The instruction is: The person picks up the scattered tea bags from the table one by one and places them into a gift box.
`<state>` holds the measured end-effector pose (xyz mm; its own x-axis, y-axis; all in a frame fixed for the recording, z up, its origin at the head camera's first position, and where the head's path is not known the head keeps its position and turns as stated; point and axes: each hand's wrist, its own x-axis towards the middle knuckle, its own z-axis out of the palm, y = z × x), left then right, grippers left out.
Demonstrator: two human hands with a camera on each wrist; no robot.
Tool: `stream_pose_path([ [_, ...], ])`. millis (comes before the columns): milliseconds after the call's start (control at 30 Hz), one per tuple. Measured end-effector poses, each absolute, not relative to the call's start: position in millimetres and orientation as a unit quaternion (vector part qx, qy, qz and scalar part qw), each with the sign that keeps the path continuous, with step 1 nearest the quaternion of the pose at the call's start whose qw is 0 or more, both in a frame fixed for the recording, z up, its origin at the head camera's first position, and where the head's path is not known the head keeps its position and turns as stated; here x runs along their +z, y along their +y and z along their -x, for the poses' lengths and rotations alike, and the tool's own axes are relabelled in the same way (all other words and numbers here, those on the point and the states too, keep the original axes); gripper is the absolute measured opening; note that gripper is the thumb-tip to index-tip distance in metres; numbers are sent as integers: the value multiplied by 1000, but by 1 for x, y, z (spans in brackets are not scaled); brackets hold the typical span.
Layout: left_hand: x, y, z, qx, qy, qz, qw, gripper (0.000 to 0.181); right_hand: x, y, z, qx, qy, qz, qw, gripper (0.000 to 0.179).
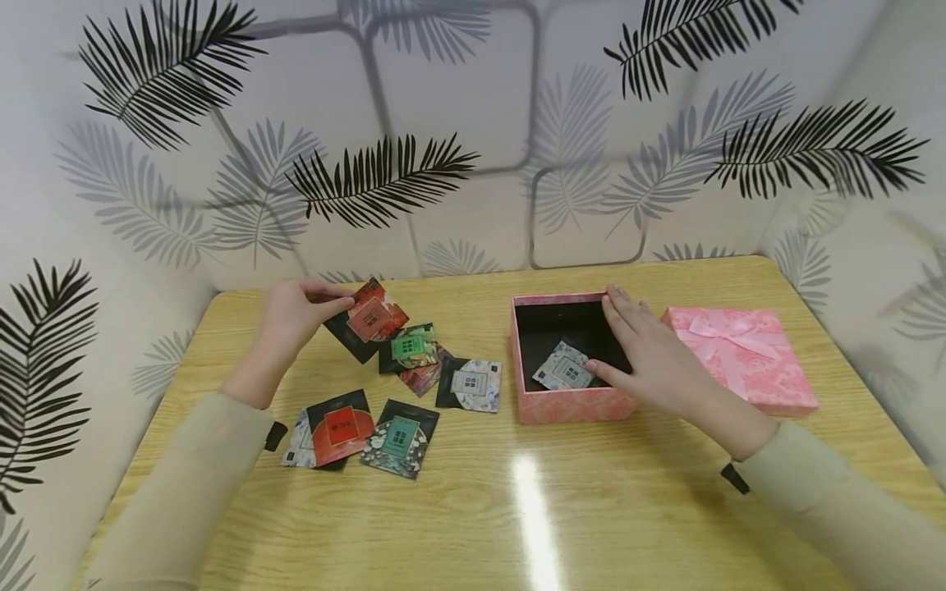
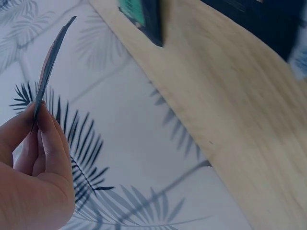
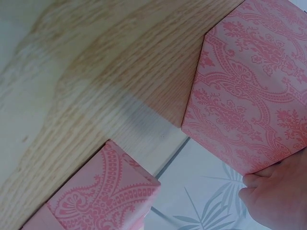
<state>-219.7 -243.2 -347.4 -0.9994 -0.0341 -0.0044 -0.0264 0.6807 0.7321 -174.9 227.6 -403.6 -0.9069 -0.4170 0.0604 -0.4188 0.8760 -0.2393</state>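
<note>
A leaf-patterned wall [image 1: 473,98] backs the wooden table [image 1: 443,525]. The pink lid [image 1: 783,361], with its bow [image 1: 732,335], lies right of the open pink box [image 1: 576,408]. The right hand [image 1: 658,353] rests on the box's right rim, fingers extended, covering much of that side in the head view; its thumb reaches near the box sachet [image 1: 565,367].

The left hand [image 1: 299,316] pinches the held sachet [image 1: 369,320], black and red, between thumb and fingers, raised at the table's far left; the left wrist view shows it edge-on.

Count: one box, one lid, at least eight sachets. One is held and one is in the box; six lie left of it: green [image 1: 410,348] over floral [image 1: 427,376], white-and-black [image 1: 473,384], red [image 1: 342,428] over pale [image 1: 298,447], and teal [image 1: 399,437].

Most sachets bear a framed label with dark characters, too small to read.
</note>
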Motion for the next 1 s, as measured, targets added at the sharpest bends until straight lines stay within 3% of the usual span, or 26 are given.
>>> stream_pose_path([
  [300,-335,-206,227,-435,-900,30,17,24,-404,227,176,122,-969,-213,-5,99],
  [1000,-323,-106,240,-479,-872,102,-19,18,-401,226,177,111,-968,-223,-5,99],
])
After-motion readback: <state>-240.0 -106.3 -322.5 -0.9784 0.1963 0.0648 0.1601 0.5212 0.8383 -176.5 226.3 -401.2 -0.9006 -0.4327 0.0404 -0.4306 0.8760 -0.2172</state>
